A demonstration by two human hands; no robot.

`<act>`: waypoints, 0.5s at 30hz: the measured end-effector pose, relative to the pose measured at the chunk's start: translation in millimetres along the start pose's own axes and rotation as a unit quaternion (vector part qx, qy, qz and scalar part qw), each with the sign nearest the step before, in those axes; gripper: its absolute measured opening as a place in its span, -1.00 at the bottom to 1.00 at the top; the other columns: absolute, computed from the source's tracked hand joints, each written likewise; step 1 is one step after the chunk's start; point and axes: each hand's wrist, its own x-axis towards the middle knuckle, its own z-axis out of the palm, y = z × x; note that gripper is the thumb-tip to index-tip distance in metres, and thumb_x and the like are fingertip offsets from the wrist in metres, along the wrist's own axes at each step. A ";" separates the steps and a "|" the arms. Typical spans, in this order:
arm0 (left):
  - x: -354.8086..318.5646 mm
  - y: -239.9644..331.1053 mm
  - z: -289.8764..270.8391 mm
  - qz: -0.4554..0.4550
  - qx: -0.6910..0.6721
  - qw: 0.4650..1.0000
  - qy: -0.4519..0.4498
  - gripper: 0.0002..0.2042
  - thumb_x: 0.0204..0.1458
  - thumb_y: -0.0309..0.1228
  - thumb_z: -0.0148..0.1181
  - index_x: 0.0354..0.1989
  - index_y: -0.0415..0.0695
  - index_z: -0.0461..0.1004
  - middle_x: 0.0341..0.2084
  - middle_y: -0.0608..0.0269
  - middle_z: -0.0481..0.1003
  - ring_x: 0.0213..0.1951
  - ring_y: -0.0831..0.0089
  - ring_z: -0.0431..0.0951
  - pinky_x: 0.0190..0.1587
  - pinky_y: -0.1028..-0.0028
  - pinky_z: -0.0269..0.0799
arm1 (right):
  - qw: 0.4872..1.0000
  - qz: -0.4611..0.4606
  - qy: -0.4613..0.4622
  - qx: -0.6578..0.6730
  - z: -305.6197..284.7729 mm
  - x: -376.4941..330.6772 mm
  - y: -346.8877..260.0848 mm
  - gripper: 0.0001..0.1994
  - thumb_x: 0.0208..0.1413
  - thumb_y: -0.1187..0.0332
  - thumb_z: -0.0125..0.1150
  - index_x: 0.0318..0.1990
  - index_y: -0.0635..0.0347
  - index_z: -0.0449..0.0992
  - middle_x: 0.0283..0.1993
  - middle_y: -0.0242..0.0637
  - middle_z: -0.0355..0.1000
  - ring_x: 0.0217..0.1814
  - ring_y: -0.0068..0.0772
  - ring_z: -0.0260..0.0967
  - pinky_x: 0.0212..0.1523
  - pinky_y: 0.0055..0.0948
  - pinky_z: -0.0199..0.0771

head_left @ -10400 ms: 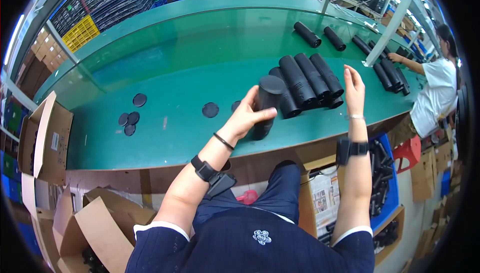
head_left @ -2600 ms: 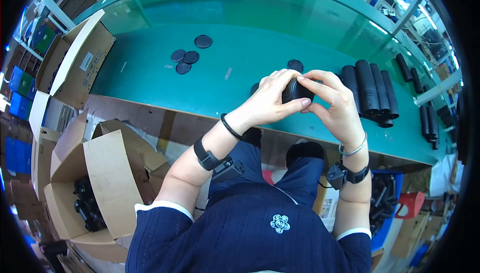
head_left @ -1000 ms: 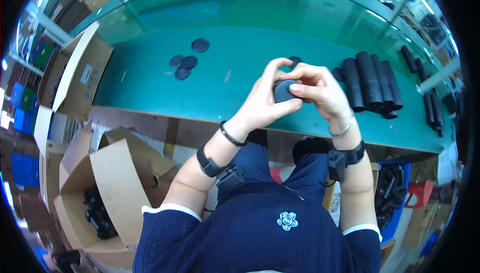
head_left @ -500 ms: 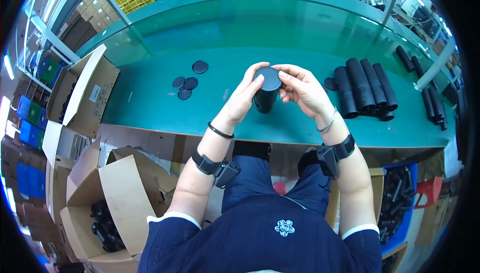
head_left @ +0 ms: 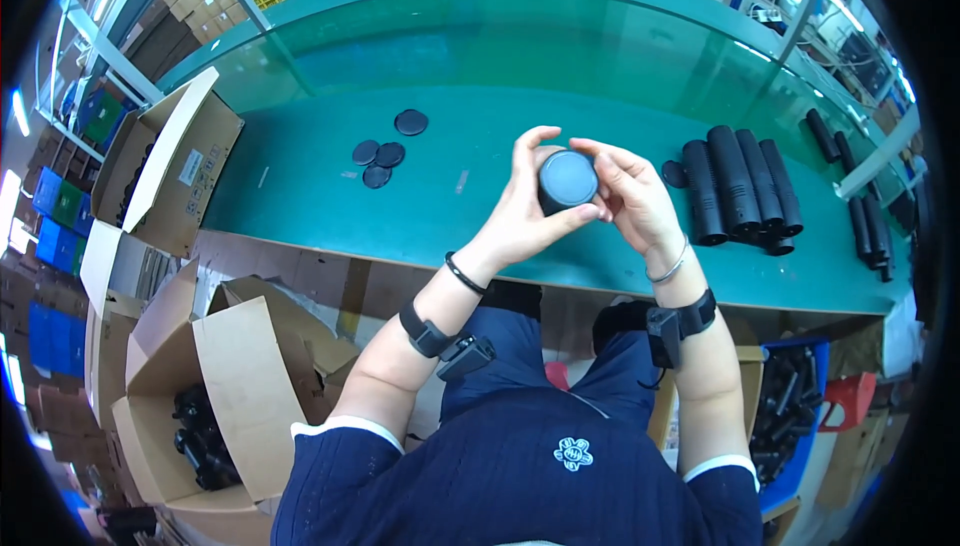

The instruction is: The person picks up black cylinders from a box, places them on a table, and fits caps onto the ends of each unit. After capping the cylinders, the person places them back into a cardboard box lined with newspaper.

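Note:
Above the green bench, both my hands hold a black plastic tube by its upper end. A round, flat dark cap faces up on that end, and the tube's body below is mostly hidden. My left hand curves round the left side, its thumb along the near edge. On the right, my right hand presses its thumb and fingers against the rim. Several loose round black caps lie on the bench to the left. A stack of black tubes lies to the right, with one more cap beside it.
An open carton stands at the bench's left end. Below it, another carton holds black parts. Black pieces fill a blue bin at lower right. More thin tubes lie near the bench's right end, by a metal post.
The capped tube has shifted slightly right and toward me, its capped end now turned more squarely upward. My left thumb has moved from the cap's top to its near edge.

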 end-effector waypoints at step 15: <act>49.2 -82.6 -34.9 -0.102 -0.341 0.925 0.130 -0.67 0.22 -0.27 0.06 0.11 -0.07 0.30 -0.04 0.26 0.35 -0.05 0.47 0.38 -0.04 0.44 0.31 | 0.836 -0.047 0.313 -0.447 -90.6 83.0 -41.2 -0.43 0.06 0.11 0.30 0.16 0.16 0.28 -0.36 -0.30 0.40 -0.56 -0.59 0.30 -0.59 -0.56 0.32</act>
